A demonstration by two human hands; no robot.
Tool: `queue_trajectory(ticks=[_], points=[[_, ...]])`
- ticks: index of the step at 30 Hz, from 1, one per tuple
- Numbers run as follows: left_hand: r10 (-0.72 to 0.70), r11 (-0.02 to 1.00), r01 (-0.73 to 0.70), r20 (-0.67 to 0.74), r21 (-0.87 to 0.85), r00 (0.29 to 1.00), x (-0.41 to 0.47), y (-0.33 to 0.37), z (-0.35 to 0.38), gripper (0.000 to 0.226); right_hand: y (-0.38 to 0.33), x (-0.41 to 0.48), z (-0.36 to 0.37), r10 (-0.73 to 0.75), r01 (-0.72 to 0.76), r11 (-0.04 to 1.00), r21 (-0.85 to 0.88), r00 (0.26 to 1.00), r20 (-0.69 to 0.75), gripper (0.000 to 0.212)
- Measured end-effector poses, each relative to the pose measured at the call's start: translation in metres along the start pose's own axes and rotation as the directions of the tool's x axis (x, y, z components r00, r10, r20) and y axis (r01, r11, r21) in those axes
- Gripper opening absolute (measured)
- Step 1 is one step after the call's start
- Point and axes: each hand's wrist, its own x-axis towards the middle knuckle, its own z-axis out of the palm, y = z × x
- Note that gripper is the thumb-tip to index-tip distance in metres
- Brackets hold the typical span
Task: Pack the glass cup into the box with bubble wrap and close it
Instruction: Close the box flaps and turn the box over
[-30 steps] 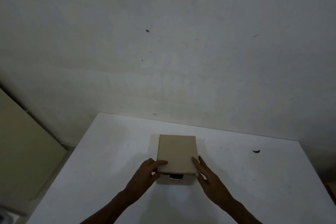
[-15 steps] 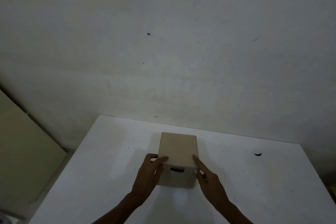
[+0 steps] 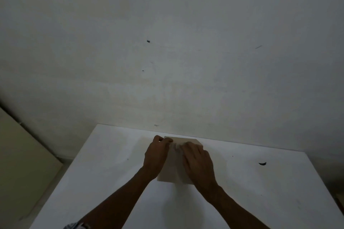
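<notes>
A small brown cardboard box stands on the white table, near its far edge. My left hand grips the box's left side, fingertips curled over the top edge. My right hand lies over the top right of the box, fingers pressing on the lid near a small tab at the top middle. The glass cup and the bubble wrap are not visible; the inside of the box is hidden.
A plain white wall rises right behind the table. A small dark mark lies on the table at the right. A pale panel leans at the left, beside the table.
Both hands have moved from the box's front corners up onto its top edge. The dark slot at the front is no longer visible. The camera has tilted.
</notes>
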Motion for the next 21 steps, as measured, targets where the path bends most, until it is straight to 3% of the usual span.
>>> queue_trajectory(ticks=[3,13,21], points=[[-0.004,1.000,0.004,0.007,-0.020,1.000,0.003,-0.003,0.001,0.026,-0.002,0.005,0.005,0.051,-0.051,0.999,0.015,0.999,0.015,0.028],[0.038,0.999,-0.039,-0.015,-0.021,0.999,0.008,-0.008,0.006,0.027,0.003,0.005,0.013,0.045,-0.047,0.998,0.029,0.995,0.089,0.054],[0.038,0.999,-0.038,0.014,-0.011,0.999,-0.004,-0.011,0.003,0.029,0.009,0.013,0.015,0.072,-0.076,0.996,0.055,0.996,0.060,0.038]])
